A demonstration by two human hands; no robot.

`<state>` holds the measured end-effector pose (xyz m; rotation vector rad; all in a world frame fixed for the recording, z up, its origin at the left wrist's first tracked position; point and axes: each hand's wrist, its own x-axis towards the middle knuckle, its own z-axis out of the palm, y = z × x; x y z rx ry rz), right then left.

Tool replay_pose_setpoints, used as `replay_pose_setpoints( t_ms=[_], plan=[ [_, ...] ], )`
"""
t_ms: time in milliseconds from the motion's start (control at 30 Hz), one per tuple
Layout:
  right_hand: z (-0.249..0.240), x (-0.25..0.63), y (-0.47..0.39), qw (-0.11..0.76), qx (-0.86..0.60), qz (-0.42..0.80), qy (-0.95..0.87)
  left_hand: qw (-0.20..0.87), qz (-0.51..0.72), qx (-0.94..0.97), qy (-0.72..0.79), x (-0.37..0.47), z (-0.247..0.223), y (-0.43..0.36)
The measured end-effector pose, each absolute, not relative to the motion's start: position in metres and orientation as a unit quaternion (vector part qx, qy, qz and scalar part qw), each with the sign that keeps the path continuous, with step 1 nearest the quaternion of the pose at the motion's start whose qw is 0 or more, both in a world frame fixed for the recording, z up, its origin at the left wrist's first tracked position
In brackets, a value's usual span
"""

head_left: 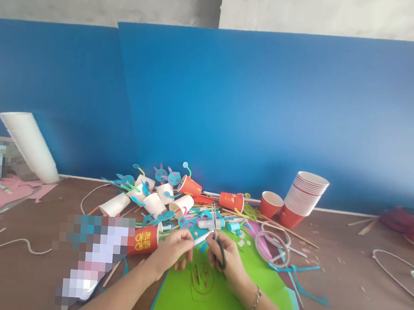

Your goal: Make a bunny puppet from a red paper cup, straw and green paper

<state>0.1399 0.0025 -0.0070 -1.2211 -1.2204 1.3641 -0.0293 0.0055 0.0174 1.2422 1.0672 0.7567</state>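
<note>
My left hand (177,249) pinches one end of a white strip (203,239) over the middle of the table. Black-handled scissors (218,243) are in my right hand (226,260), their blades pointing up and away, close to the strip's far end. Whether the blades touch the strip is too small to tell. Below both hands lies a green sheet (211,299) with a rounded outline drawn on it. A red cup (144,239) with yellow print lies on its side left of my left hand.
Behind the hands lie white cups (155,204), paper animal faces, straws and scraps. Stacked red cups (305,195) and tape rolls (272,248) are at the right. A leaning white cup stack (30,147) is far left; a blue panel (249,106) stands behind.
</note>
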Motion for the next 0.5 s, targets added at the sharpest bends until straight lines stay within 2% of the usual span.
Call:
replay_pose_setpoints(
  t_ms=[100, 233, 500],
  plan=[
    [-0.007, 0.140, 0.003, 0.454, -0.490, 0.554, -0.497, 0.557, 0.299, 0.625, 0.458, -0.027, 0.010, 0.001],
    [-0.007, 0.140, 0.002, 0.456, -0.488, 0.556, -0.496, 0.493, 0.319, 0.683, 0.434, -0.027, 0.001, -0.001],
    [-0.006, 0.140, 0.003, 0.455, -0.486, 0.557, -0.496, 0.501, 0.348, 0.666, 0.430, -0.028, 0.000, 0.002]
  ],
)
